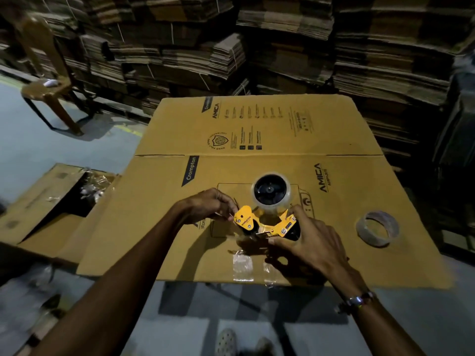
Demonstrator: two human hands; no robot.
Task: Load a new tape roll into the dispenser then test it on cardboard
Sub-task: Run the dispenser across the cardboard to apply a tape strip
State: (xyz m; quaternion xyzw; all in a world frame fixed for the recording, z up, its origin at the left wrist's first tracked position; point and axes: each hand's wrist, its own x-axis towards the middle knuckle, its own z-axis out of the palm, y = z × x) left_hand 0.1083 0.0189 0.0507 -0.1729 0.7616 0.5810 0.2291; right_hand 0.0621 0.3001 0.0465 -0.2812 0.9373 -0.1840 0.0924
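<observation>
A yellow tape dispenser [264,223] is held just above a flattened cardboard sheet [334,211]. A clear tape roll [271,191] sits on its black hub at the far end. My right hand [305,245] grips the dispenser's handle end from the right. My left hand [208,205] pinches at the dispenser's left yellow plate; a thin strip of tape seems to run between its fingertips, though I cannot tell for sure. A second, nearly used-up tape roll [377,228] lies flat on the cardboard to the right. Short strips of clear tape [243,267] are stuck near the cardboard's front edge.
An open cardboard box [51,201] with crumpled plastic inside lies on the floor at left. A brown plastic chair [48,80] stands at the back left. Tall stacks of flattened cartons [282,34] wall off the back and right. My sandalled foot [226,341] shows below.
</observation>
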